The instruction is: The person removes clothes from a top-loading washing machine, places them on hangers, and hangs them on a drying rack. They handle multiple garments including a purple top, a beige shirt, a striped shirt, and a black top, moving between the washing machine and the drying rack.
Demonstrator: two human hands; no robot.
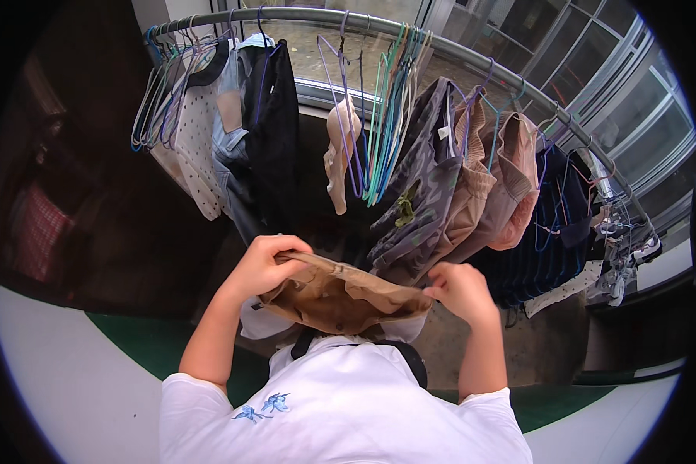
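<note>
Tan trousers (340, 298) are stretched between my hands in front of my chest. Their waistband gapes toward me and shows the inside, while the legs hang out of sight below. My left hand (264, 264) pinches one end of the waistband, thumb under and fingers over. At the other end, my right hand (465, 292) is closed on the waistband's edge. Both forearms are raised, and neither hand touches the hanging clothes.
A curved metal rail (464, 52) spans the far side. From it hang several bare hangers (390, 116), a dark jacket (274, 116), a dotted garment (197, 147), patterned grey trousers (421, 170) and a striped dark garment (518, 263). Windows (588, 46) stand behind.
</note>
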